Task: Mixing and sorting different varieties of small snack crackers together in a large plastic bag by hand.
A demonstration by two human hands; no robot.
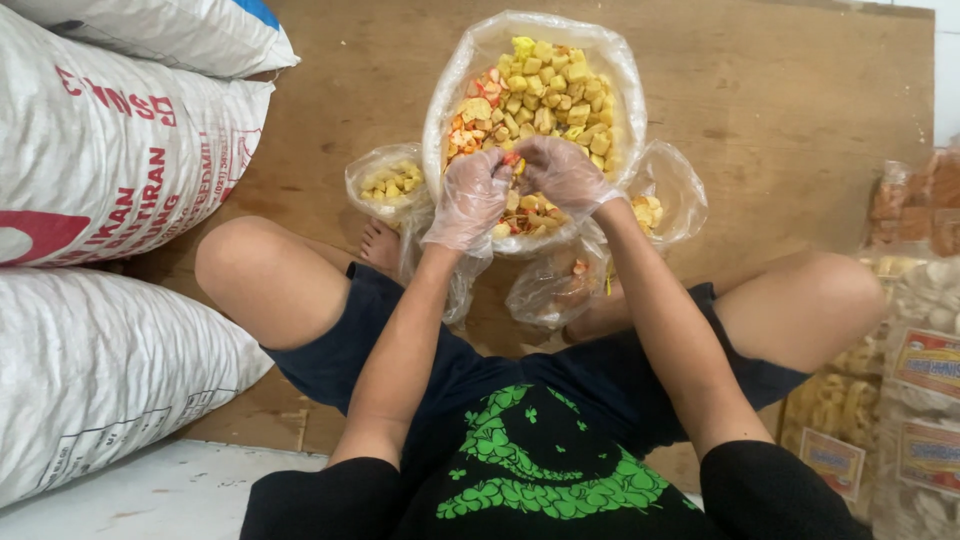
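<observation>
I sit cross-legged on a brown wooden floor [780, 110]. My left hand [468, 198] and my right hand [562, 175] both wear thin clear plastic gloves and meet over a large open clear plastic bag [470, 60] full of yellow and orange snack pieces. Their fingers are pinched together on a few orange and yellow pieces [513, 160] at the bag's near side. A small bag with yellow pieces [390, 182] lies to the left. Another small filled bag [660, 210] rests to the right. A third small bag [558, 285] sits between my feet.
Big white woven sacks [100, 150] with red print are stacked at the left, another sack [90, 380] below them. Packed bags of crackers with labels [920, 360] crowd the right edge. A white tiled strip [150, 495] lies near left.
</observation>
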